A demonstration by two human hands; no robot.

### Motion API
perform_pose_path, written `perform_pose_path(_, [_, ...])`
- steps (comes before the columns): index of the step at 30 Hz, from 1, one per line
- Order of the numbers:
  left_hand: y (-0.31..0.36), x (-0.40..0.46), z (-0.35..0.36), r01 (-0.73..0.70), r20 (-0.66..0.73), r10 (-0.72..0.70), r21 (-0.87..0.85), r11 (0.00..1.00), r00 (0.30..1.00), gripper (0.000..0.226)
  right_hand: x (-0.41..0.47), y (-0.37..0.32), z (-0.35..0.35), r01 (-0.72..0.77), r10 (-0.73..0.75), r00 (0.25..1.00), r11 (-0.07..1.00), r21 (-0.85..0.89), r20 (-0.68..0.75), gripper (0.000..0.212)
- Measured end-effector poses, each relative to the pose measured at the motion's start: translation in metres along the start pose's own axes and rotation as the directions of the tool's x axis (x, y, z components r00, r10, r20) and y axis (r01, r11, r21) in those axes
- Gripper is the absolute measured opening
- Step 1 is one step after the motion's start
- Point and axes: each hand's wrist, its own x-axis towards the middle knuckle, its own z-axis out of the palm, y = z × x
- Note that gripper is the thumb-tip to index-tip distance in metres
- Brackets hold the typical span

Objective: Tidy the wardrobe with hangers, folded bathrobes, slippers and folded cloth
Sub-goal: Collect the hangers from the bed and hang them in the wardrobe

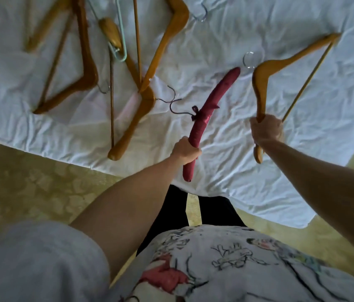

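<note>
Pile of hangers: upper left of the frame, lying on the white sheet. About four brown wooden ones cross over each other, so the count is not sure. They are hard and smooth, shaped like wide bent arms with thin metal hooks.
Mint hanger: one thin, pale green one, lying on top of the wooden pile near the top of the frame.
Left hand: middle of the frame, fingers wrapped tight around the red hanger near its lower end.
Red hanger: one, soft and padded, wrapped in shiny dark red cloth. It is long and a little curved. A small bow sits at its middle, and its dark wire hook points left.
Right hand: right of the middle, fist closed tight around one arm of the wooden hanger.
Wooden hanger: one, light brown, smooth wood with a thin straight bar. Its silver hook is near the tip of the red hanger.
White sheet: very wrinkly cloth, filling the top half of the frame.
Floor: yellowish with a faint pattern, lower left.
</note>
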Motion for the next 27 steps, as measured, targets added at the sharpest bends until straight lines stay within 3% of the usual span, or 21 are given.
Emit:
perform_pose_path(4, [0.022,-0.037,-0.002,-0.028,-0.017,0.025,-0.208,0.978,1.0,0.03,-0.027,0.024,-0.021,0.052,-0.053,0.999,0.996,0.066,0.005,0.033])
perform_pose_path(7, [0.046,-0.066,-0.003,-0.023,-0.103,-0.001,-0.231,0.973,0.995,0.055,-0.051,0.034,-0.039,0.105,-0.113,0.993,0.983,0.148,0.045,0.03])
perform_pose_path(9, [0.061,-0.086,-0.006,-0.053,-0.171,0.016,-0.217,0.975,0.985,0.06,-0.069,0.034,-0.053,0.134,-0.152,0.987,0.958,0.254,0.054,0.031])
perform_pose_path(14, [0.082,-0.135,-0.006,-0.176,-0.29,0.086,-0.299,0.938,0.953,0.04,-0.114,0.03,-0.095,0.22,-0.273,0.959,0.883,0.414,0.073,0.036])
perform_pose_path(18, [0.09,-0.172,-0.009,-0.18,-0.194,0.108,-0.406,0.896,0.975,0.024,-0.143,0.029,-0.12,0.292,-0.402,0.91,0.797,0.528,0.102,0.04])
perform_pose_path(21, [0.093,-0.202,-0.015,-0.193,-0.159,0.134,-0.453,0.87,0.978,0.022,-0.167,0.027,-0.134,0.328,-0.497,0.857,0.732,0.596,0.138,0.038])
perform_pose_path(27, [0.077,-0.255,-0.027,-0.321,-0.243,0.233,-0.434,0.842,0.942,0.022,-0.212,0.015,-0.14,0.468,-0.671,0.727,0.639,0.611,0.144,0.043])
